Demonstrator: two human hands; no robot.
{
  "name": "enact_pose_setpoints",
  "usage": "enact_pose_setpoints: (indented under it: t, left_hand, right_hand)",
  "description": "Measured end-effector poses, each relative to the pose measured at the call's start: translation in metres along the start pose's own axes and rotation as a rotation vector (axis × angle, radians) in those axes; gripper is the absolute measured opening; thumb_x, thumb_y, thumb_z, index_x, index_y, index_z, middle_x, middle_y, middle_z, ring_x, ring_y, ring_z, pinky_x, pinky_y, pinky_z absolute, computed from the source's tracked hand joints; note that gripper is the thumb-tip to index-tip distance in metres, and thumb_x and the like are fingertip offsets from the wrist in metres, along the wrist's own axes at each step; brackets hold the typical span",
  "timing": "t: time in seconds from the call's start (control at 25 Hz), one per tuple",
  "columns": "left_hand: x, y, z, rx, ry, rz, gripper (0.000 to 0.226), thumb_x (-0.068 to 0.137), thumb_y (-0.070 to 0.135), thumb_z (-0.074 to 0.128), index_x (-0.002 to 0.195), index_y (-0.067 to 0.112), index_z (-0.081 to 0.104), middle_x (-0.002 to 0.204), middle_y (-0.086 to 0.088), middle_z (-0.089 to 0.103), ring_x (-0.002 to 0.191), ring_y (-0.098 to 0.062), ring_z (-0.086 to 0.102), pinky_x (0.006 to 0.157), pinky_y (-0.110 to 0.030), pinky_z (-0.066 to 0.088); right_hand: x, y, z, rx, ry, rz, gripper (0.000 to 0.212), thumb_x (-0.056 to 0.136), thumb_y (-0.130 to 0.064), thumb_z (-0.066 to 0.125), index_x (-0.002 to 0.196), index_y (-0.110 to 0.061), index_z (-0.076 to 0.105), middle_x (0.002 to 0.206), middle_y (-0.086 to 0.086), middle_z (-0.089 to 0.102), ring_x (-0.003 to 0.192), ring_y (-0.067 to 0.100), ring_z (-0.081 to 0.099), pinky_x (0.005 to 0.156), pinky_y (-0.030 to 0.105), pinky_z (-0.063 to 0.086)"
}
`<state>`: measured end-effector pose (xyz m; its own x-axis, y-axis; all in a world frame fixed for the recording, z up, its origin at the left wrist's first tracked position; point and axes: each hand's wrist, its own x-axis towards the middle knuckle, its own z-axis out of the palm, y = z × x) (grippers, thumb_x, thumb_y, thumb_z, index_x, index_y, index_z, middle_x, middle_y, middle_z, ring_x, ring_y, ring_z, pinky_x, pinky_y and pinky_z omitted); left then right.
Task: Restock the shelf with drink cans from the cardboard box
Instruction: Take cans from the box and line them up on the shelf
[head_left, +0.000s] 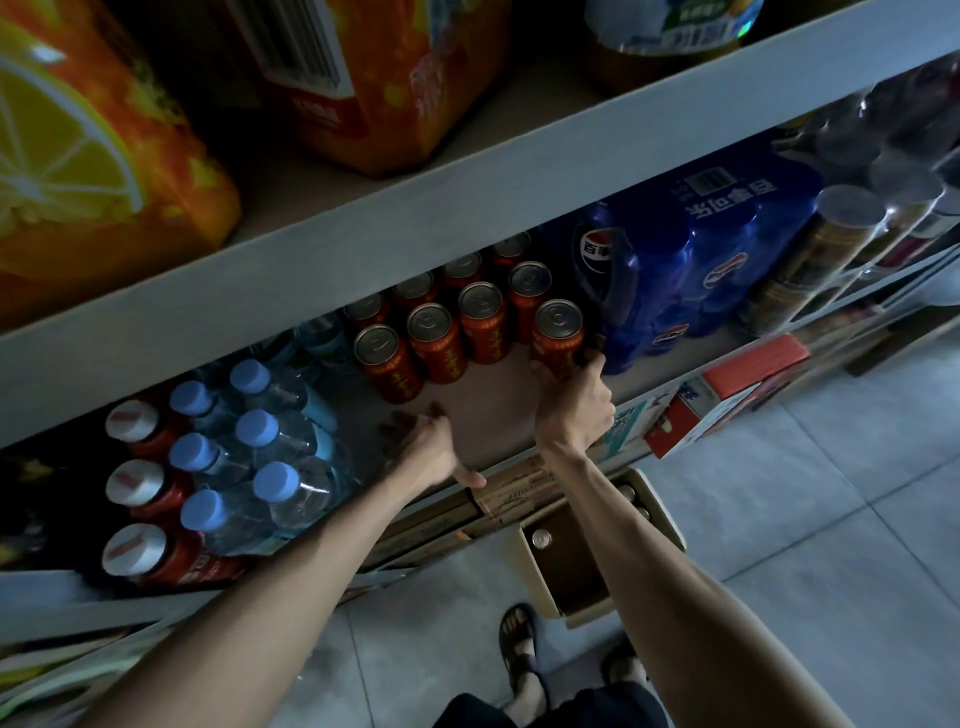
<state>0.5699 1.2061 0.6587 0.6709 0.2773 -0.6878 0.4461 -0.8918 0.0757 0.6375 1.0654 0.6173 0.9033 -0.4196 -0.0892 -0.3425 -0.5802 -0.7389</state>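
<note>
Head view, centre of frame: the right hand (571, 402) curls fingers and thumb around a red can (557, 332). That can stands upright on the shelf (493, 415), at the right end of 2 rows of red cans (431, 332) and just beside a blue bottle pack (701, 244). The left hand (431, 449) holds nothing, its fingers resting loosely on the bare shelf board and its thumb over the front edge. The cardboard box (537, 584) sits open on the floor at lower centre, under the right forearm, with can tops (541, 539) showing inside.
</note>
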Motion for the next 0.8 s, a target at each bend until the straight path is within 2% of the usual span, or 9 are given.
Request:
enact_pose_setpoints:
  t: [0.16,0.28,0.48,0.68,0.8]
  left_hand:
    - [0.0009,-0.0013,0.0026,-0.049,0.014,0.01,0.119,0.066,0.055,0.08,0.151,0.001,0.017,0.153,-0.029,0.024,0.142,-0.038,0.029,0.113,-0.051,0.032]
    - [0.0026,-0.0026,0.0042,-0.089,0.05,0.024,0.106,0.069,0.049,0.081,0.146,0.0,0.027,0.148,-0.028,0.033,0.136,-0.037,0.038,0.109,-0.046,0.036]
    - [0.0033,-0.0048,0.0045,-0.139,0.05,0.027,0.11,0.062,0.05,0.085,0.143,-0.001,0.033,0.142,-0.026,0.044,0.131,-0.034,0.046,0.102,-0.038,0.042]
    - [0.0037,-0.0037,0.003,-0.108,0.026,0.027,0.118,0.059,0.051,0.086,0.147,-0.001,0.026,0.147,-0.028,0.035,0.138,-0.036,0.035,0.109,-0.043,0.035]
    - [0.0027,-0.0026,0.0019,-0.098,0.022,0.011,0.116,0.062,0.05,0.085,0.148,0.0,0.024,0.15,-0.028,0.031,0.139,-0.036,0.034,0.109,-0.043,0.035]
  right_hand:
    - [-0.0009,0.0033,0.0017,0.002,0.025,-0.022,0.052,0.084,-0.042,0.071,0.121,-0.015,0.046,0.099,0.017,0.073,0.089,0.04,0.069,0.071,0.041,0.049]
    - [0.0013,0.0041,-0.0002,0.007,0.037,-0.043,0.05,0.084,-0.044,0.071,0.118,-0.017,0.046,0.096,0.016,0.074,0.088,0.04,0.069,0.07,0.041,0.048]
    - [0.0021,0.0045,-0.0013,-0.009,0.029,-0.041,0.053,0.084,-0.045,0.071,0.124,-0.021,0.047,0.1,0.014,0.073,0.09,0.039,0.069,0.071,0.042,0.049]
    - [-0.0005,0.0023,-0.0016,0.0,0.014,-0.023,0.055,0.084,-0.045,0.071,0.123,-0.016,0.047,0.1,0.017,0.073,0.091,0.04,0.069,0.072,0.042,0.049]
    - [-0.0045,0.0036,-0.0061,0.002,-0.041,-0.024,0.06,0.085,-0.04,0.07,0.134,-0.019,0.043,0.107,0.016,0.072,0.095,0.039,0.068,0.075,0.043,0.05]
